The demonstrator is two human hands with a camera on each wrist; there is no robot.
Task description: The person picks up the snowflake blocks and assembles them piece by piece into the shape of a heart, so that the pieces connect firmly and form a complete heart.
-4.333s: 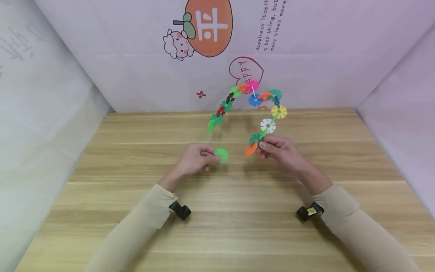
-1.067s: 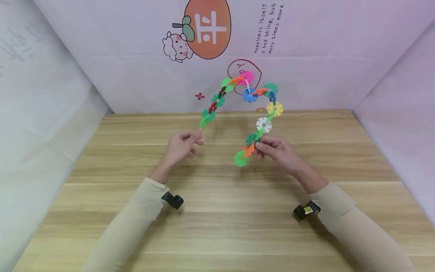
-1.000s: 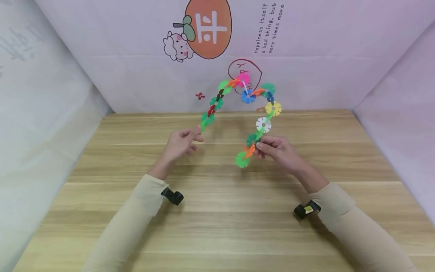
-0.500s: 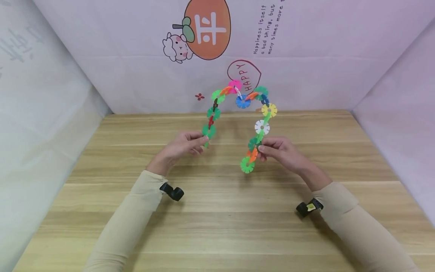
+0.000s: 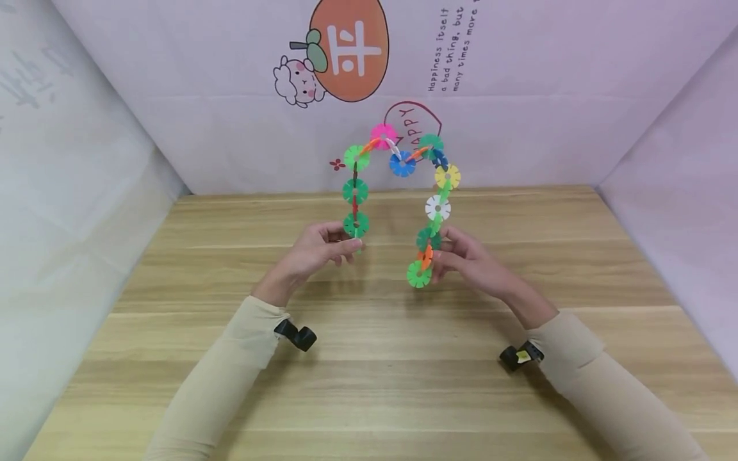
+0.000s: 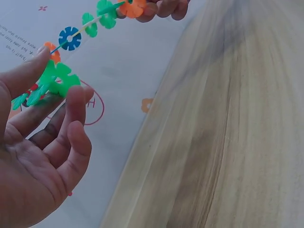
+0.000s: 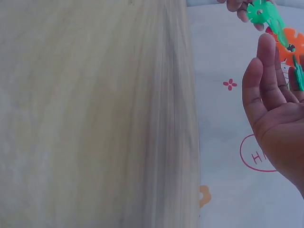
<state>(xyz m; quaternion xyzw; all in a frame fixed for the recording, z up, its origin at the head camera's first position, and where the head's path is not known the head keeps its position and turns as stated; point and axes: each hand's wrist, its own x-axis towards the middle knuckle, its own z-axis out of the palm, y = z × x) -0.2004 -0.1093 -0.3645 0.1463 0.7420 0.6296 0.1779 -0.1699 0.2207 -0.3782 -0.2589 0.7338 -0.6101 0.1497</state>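
A chain of slotted plastic snowflake discs, in several colours, is held up as an arch above the table in the head view. Near its top are a pink disc (image 5: 380,142) and a blue disc (image 5: 408,168). My left hand (image 5: 311,253) pinches the thin, edge-on light green disc at the left end, below a green disc (image 5: 349,225). On the right, my right hand (image 5: 475,266) pinches the chain at an orange disc (image 7: 295,39). Below that grip hangs a light green end disc (image 5: 414,279). The fingers partly hide both gripped parts.
The wood-grain table (image 5: 369,384) lies under both hands. A white printed sheet (image 5: 230,134) rises behind it, with white side walls (image 5: 680,147) at left and right. Black wrist cameras (image 5: 298,335) sit on both sleeves.
The loose light green disc from my left hand now hangs on the right end. My left hand has moved to the left end and pinches it. The chain has shifted left into an even arch.
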